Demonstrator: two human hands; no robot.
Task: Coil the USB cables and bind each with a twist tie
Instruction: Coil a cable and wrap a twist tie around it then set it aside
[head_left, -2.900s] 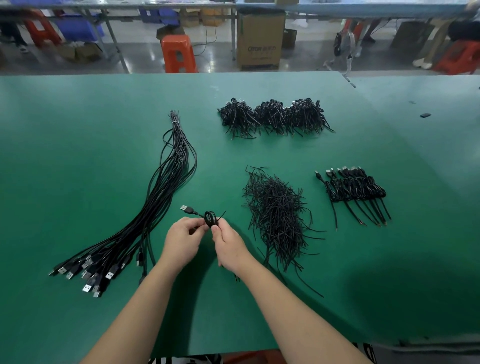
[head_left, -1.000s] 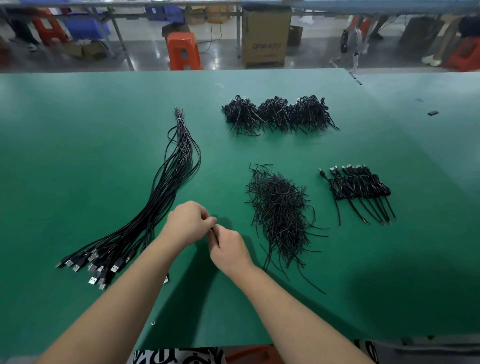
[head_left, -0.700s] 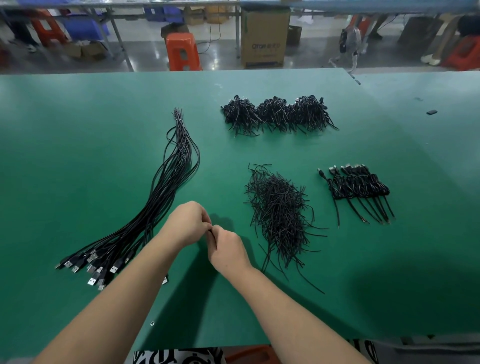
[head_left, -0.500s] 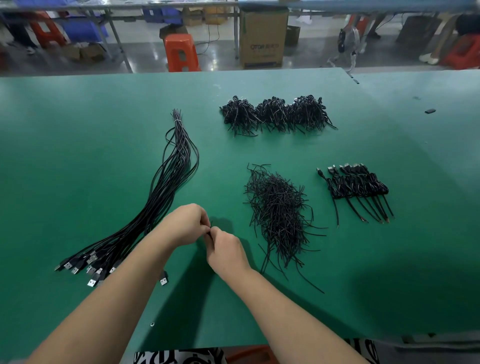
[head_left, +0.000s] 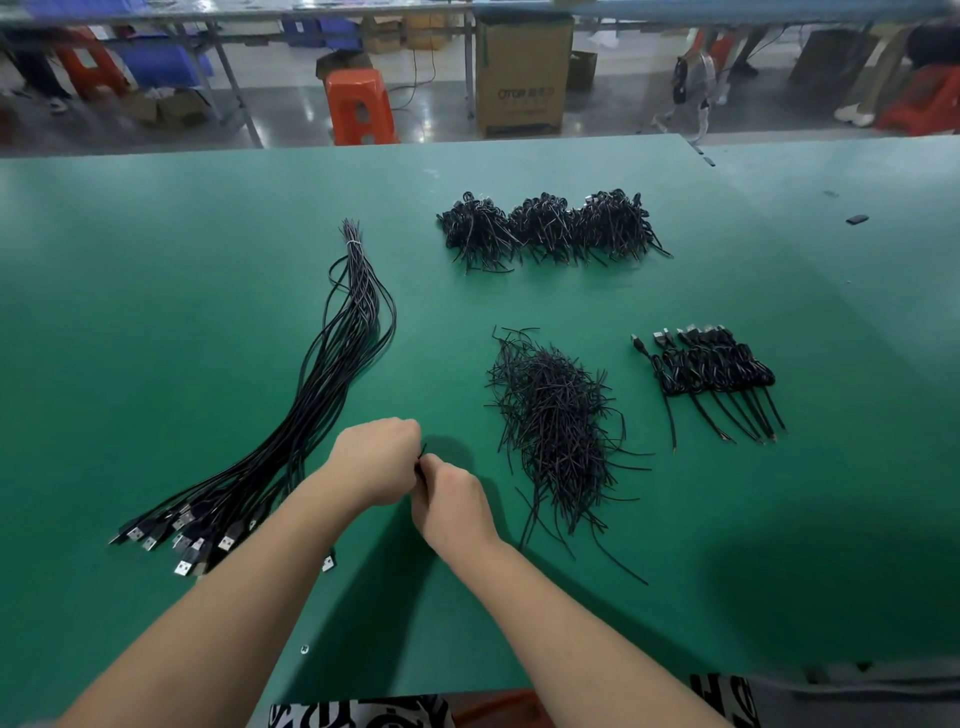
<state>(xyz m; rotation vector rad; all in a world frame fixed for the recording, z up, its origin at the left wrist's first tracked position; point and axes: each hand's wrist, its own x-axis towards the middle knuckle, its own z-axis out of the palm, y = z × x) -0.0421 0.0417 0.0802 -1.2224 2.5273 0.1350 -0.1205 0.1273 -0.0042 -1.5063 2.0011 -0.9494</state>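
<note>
My left hand (head_left: 376, 460) and my right hand (head_left: 453, 501) meet knuckle to knuckle above the green table (head_left: 156, 312). Both curl round a small coiled black USB cable, almost wholly hidden; only a short black tie end (head_left: 422, 451) pokes out between them. A long bundle of straight black USB cables (head_left: 322, 374) lies to the left, plugs (head_left: 182, 540) toward me. A loose heap of black twist ties (head_left: 556, 421) lies to the right of my hands. A row of coiled, tied cables (head_left: 711, 369) sits further right.
Three piles of bound black cables (head_left: 550, 226) lie at the back of the table. A lone USB plug (head_left: 328, 564) shows beside my left forearm. A small dark object (head_left: 857, 219) lies far right. Beyond the table stand an orange stool (head_left: 358, 106) and a cardboard box (head_left: 522, 73).
The coiled cable that showed above my fingertips earlier is now covered by both hands. My left hand has rolled over on top of it. Over the last second the hands have barely moved.
</note>
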